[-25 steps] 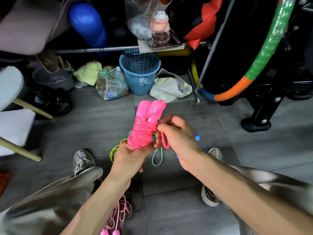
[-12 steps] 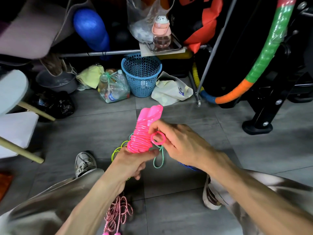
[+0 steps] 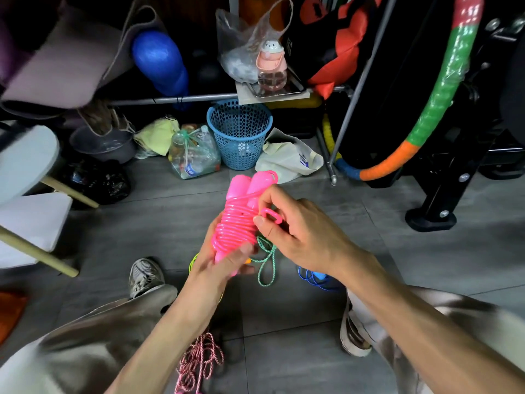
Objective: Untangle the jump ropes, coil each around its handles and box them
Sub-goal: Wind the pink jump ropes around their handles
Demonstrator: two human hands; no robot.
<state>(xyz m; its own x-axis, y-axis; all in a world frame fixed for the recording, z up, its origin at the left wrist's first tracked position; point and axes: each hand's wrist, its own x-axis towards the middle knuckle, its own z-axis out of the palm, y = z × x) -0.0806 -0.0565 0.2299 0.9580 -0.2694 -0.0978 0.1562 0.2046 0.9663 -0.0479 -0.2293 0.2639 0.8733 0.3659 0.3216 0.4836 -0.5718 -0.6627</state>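
While I am watching through the head camera, the person's left hand (image 3: 224, 265) is gripping the lower end of the pink jump rope (image 3: 237, 226), holding its two handles side by side and upright at the centre of the view so the cord wound around them is staying tight. Their right hand (image 3: 295, 234) is pinching a small loop of pink cord (image 3: 271, 216) at the right side of the bundle, probably the last slack, which I am judging is being tucked or wrapped to lock the coil. Holding the bundle up off the grey floor (image 3: 412, 265) is keeping it apart from the ropes not yet sorted: a green rope (image 3: 267, 263) is trailing just below the hands, a blue rope (image 3: 315, 278) is lying near the right arm, a yellow rope (image 3: 194, 261) is peeking out beside the left wrist, and a pink-and-white braided rope (image 3: 199, 362) is lying nearest, between the knees. Farther away, a blue mesh basket (image 3: 240, 135) is standing against cluttered shelving. No box is showing, so I cannot say where this coil is going.
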